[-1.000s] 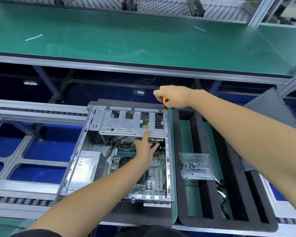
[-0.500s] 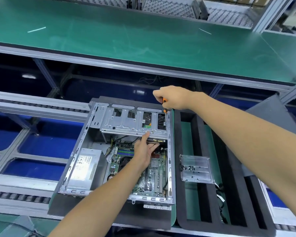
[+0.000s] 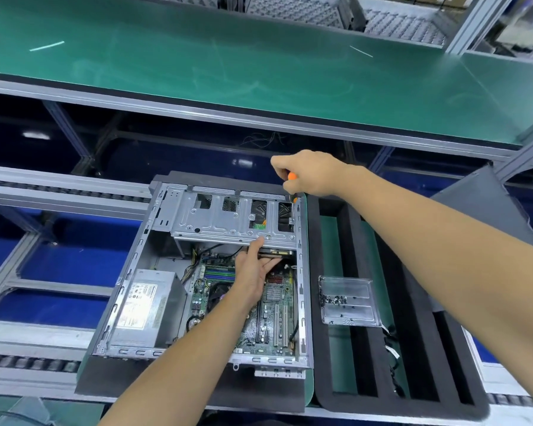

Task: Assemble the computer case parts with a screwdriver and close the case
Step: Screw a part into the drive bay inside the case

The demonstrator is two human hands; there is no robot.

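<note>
Now open-sided case, right grip around orange screwdriver, left flat.

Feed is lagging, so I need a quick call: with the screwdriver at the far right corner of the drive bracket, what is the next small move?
Probably keep turning the screwdriver in the right hand at that corner of the drive bracket, since the left hand braces its near edge.

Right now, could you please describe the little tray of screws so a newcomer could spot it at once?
Start at the open computer case, then look just to its right at the black foam insert with long slots. The clear plastic tray lies across it, the only see-through thing there, with small dark screws heaped near its left edge.
</note>
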